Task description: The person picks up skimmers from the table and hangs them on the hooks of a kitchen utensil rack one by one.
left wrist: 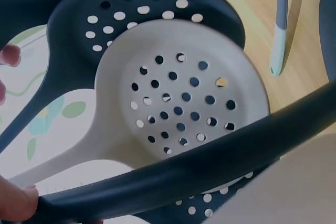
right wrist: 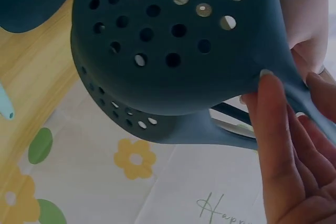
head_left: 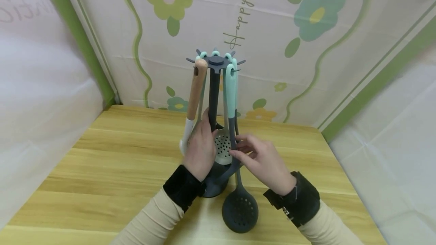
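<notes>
A black-poled utensil stand (head_left: 214,93) rises from a wooden table, with kitchen utensils hooked around its top. My left hand (head_left: 200,150) holds the pole low down, beside a grey skimmer (left wrist: 184,98) full of round holes. To its left hangs a wood-handled utensil (head_left: 195,93), its white lower part partly behind that hand. My right hand (head_left: 260,158) pinches the neck of a dark skimmer (right wrist: 173,40) between thumb and fingers. In the head view a dark perforated head (head_left: 240,211) hangs low in front. Mint handles (head_left: 231,90) top the dark utensils. Several utensils overlap and are partly hidden.
The wooden table (head_left: 102,162) spreads around the stand's round dark base (head_left: 212,190). Behind it hangs a white cloth (head_left: 211,10) printed with flowers and writing. Pale side walls with green edging (head_left: 78,44) flank the table.
</notes>
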Available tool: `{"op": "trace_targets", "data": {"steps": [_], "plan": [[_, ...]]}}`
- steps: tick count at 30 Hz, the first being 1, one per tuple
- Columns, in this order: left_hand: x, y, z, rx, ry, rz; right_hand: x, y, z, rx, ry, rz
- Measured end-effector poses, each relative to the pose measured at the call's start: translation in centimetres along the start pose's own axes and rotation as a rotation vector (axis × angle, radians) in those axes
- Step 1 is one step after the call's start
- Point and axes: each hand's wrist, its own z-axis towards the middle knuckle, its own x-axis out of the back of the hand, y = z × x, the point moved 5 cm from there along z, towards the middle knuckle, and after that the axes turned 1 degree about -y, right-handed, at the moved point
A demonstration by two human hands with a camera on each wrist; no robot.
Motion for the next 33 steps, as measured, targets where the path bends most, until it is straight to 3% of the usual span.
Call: {"op": "trace_targets", "data": {"steps": [11,22,33], "plan": [[-0.6,-0.3,-0.4,0.043,-0.038,-0.110,0.3,1.5,-1.0,-0.043,0.047,0.053],[-0.8,-0.6,-0.8,0.074,-0.125,-0.125,0.9,3.6,-2.1,-0.131,0.185,0.070],[-0.7,-0.5,-0.8,0.012,-0.088,-0.109,0.3,5.4,-2.9,-0.209,0.178,0.041]]}}
